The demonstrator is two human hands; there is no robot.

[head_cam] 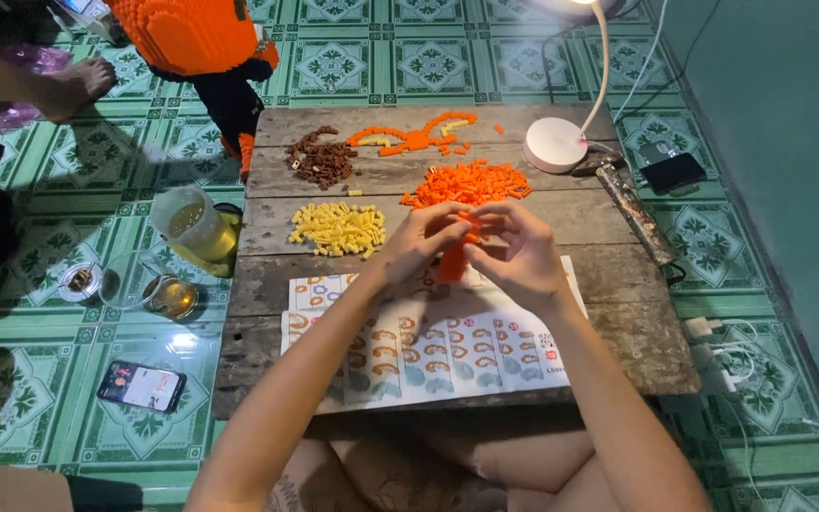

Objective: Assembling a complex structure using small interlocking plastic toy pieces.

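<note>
Your left hand [421,242] and right hand [516,254] both pinch the orange block piece [453,261] with closed fingers, just above the instruction sheet [428,346]. Press unevenly and it may snap apart — bits could scatter off the counter [618,332].

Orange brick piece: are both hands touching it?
Touching. The head view shows the left hand and right hand closed around the orange brick piece.
</note>
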